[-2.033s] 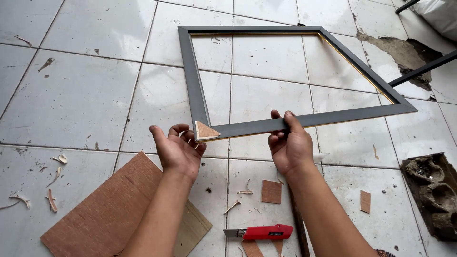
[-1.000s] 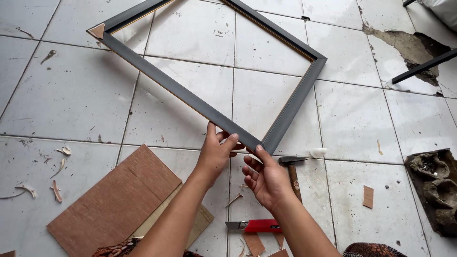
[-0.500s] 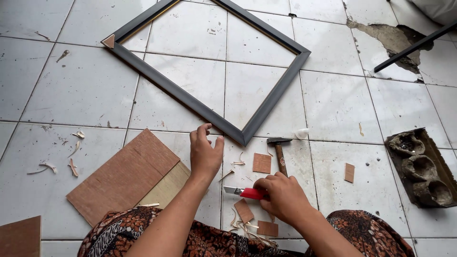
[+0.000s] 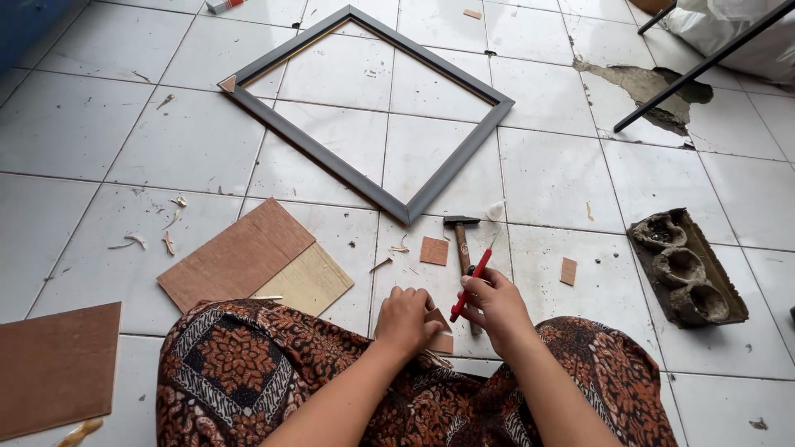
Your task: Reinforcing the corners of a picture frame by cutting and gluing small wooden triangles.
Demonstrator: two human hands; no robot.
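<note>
While the person sits on the floor with a brown patterned cloth [image 4: 331, 372] draped over the knees, both hands work just in front of the lap. The left hand [image 4: 403, 321] is curled closed around a small triangular piece of wood [image 4: 436, 317], pressing it down against the tile. The right hand [image 4: 497, 305] is wrapped shut around a red utility knife [image 4: 472, 285], held upright and slanted, its thin tip pointing away from the body, right beside the triangle.

Just behind the right hand lies a hammer [image 4: 461, 233] with a wooden handle and dark metal head, its handle running under the fingers. A small square chip of brown board [image 4: 433, 250] rests to its left and another small chip [image 4: 568, 271] to its right. Left of the hands, a flat reddish-brown board [image 4: 236, 252] overlaps a paler, yellowish one [image 4: 310, 281], both with a fine woven-looking grain. A larger brown panel [image 4: 54, 368] lies at the near left edge. Pale curled shavings [image 4: 170, 223] are scattered over the glossy white floor tiles [image 4: 546, 174].

To the right sits a rough, lumpy grey tray [image 4: 686, 266] with rounded hollows. Farther off, a dark grey rectangular frame [image 4: 364, 108] lies flat, turned like a diamond, a wooden wedge showing at its left corner. Beyond it, a patch of broken tile [image 4: 642, 83] shows bare grey cement, crossed by a black bar [image 4: 704, 62].
</note>
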